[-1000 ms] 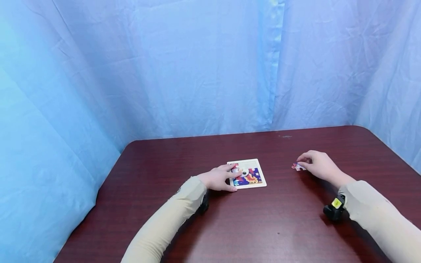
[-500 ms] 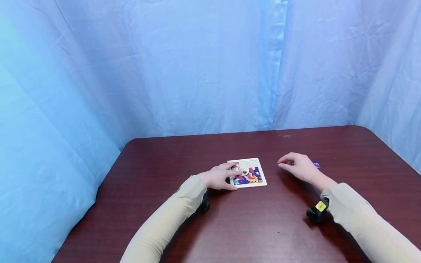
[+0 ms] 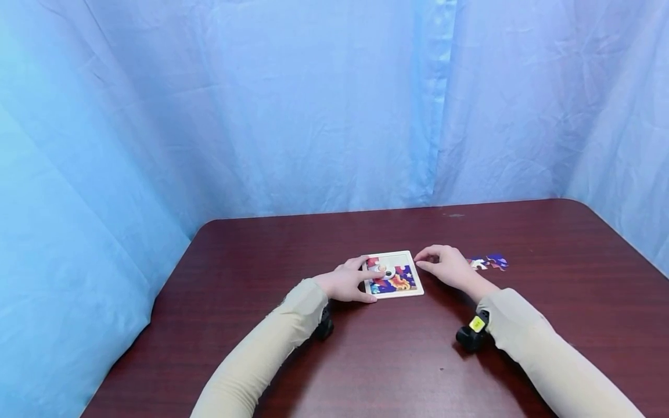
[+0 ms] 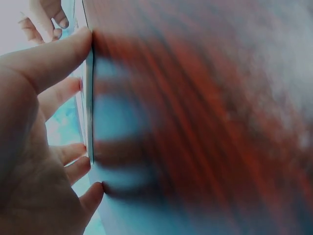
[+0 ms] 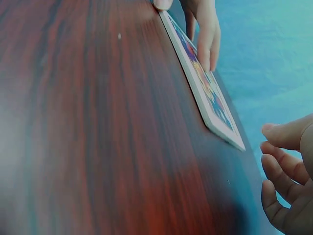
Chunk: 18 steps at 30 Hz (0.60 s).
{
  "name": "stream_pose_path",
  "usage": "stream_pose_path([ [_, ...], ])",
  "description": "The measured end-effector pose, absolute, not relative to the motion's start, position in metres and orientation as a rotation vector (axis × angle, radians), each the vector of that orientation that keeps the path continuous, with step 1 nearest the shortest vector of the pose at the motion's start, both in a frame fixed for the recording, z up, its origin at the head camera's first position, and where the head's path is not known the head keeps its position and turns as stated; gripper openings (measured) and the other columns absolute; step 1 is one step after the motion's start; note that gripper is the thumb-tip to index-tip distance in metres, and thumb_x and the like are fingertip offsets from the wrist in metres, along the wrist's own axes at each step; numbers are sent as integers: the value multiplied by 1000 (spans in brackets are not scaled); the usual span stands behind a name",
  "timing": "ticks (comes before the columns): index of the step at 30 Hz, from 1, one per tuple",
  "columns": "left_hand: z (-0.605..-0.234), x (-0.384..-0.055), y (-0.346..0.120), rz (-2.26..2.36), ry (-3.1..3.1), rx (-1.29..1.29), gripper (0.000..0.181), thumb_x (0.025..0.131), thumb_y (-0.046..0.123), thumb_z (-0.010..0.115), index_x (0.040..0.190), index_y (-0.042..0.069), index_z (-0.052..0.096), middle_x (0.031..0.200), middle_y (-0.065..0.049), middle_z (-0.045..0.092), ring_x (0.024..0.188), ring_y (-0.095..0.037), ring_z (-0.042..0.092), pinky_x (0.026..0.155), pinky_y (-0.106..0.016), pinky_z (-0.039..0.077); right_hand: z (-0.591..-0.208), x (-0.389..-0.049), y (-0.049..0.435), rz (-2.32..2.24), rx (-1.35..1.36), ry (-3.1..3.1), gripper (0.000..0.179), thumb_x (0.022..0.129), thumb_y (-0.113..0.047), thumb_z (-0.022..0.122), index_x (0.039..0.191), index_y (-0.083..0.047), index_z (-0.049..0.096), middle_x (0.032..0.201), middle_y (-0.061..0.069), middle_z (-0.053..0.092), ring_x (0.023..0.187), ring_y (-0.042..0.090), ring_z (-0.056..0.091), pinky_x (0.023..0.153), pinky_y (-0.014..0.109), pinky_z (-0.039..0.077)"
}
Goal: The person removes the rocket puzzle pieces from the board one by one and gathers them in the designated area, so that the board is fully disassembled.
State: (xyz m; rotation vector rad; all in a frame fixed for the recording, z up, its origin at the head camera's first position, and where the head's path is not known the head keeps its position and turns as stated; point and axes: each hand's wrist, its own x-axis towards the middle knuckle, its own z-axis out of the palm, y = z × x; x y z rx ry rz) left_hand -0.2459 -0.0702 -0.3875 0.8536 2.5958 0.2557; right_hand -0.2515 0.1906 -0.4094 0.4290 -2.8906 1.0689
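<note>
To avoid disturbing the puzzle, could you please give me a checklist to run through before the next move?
1. Puzzle tray flat on the table: ok.
2. Left hand on the puzzle tray: ok, it rests across the left side.
3. Room left in the puzzle tray: ok, part of its far side is bare.
4. Right hand near the puzzle tray: ok, close to the right edge.
5. Right hand holding a piece: cannot tell, none shows clearly.
6. All pieces placed: not ok, loose pieces lie right of the puzzle tray.
</note>
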Motion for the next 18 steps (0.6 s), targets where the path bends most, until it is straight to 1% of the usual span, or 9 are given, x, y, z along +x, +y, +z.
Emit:
stream_pose_path([
  [6, -387, -244, -69, 229, 2589, 818, 64, 88, 49, 60, 146, 40, 33, 159, -10, 10, 145, -26, 12, 116, -45, 18, -413, -255, 175, 1102, 452, -2896, 12, 89, -15, 65, 95, -8, 72, 91, 8, 68, 81, 20, 55, 78, 37, 45],
  [12, -386, -245, -69, 172, 2589, 812, 65, 88, 51, 59, 146, 41, 31, 160, -9, 10, 145, -26, 13, 116, -45, 19, -416, -260, 161, 1112, 449, -2911, 12, 87, -17, 67, 95, -8, 71, 86, 7, 66, 77, 20, 54, 76, 36, 46],
  [18, -387, -247, -75, 189, 2564, 825, 66, 89, 51, 58, 147, 41, 28, 160, -7, 7, 146, -25, 11, 117, -44, 17, -420, -261, 154, 1131, 457, -2936, 13, 86, -17, 68, 95, -8, 71, 84, 5, 66, 76, 17, 54, 74, 32, 47],
])
